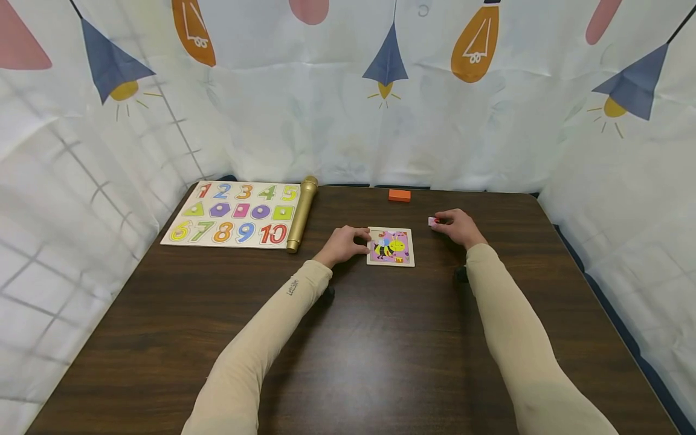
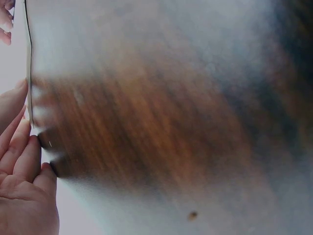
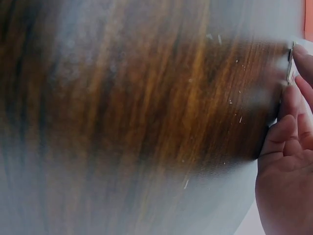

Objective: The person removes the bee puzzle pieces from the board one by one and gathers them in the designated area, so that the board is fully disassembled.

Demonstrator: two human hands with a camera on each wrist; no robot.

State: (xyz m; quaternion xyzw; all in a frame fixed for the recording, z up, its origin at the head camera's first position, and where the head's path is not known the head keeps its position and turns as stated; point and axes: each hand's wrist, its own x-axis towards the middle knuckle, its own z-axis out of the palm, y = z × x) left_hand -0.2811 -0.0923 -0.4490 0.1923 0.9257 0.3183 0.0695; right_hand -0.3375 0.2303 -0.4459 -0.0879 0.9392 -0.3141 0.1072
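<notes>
A square bee picture puzzle (image 1: 391, 246) with a pale wooden frame and a pink and yellow picture lies on the dark table. My left hand (image 1: 345, 244) holds it by the left edge, thumb and index finger at the frame. In the left wrist view, the fingertips of that hand (image 2: 29, 166) are right at the puzzle's thin edge. To the right of the puzzle, my right hand (image 1: 457, 227) pinches a small puzzle piece (image 1: 432, 221), whitish pink with a bit of red, close over the table. The right wrist view shows this piece (image 3: 290, 68) edge-on between thumb and fingers.
On the left lies a white number and shape board (image 1: 231, 215), with a gold cylinder (image 1: 301, 214) along its right side. An orange block (image 1: 399, 195) sits near the far edge of the brown table (image 1: 370, 356). Patterned curtains (image 1: 337, 121) hang behind and at both sides.
</notes>
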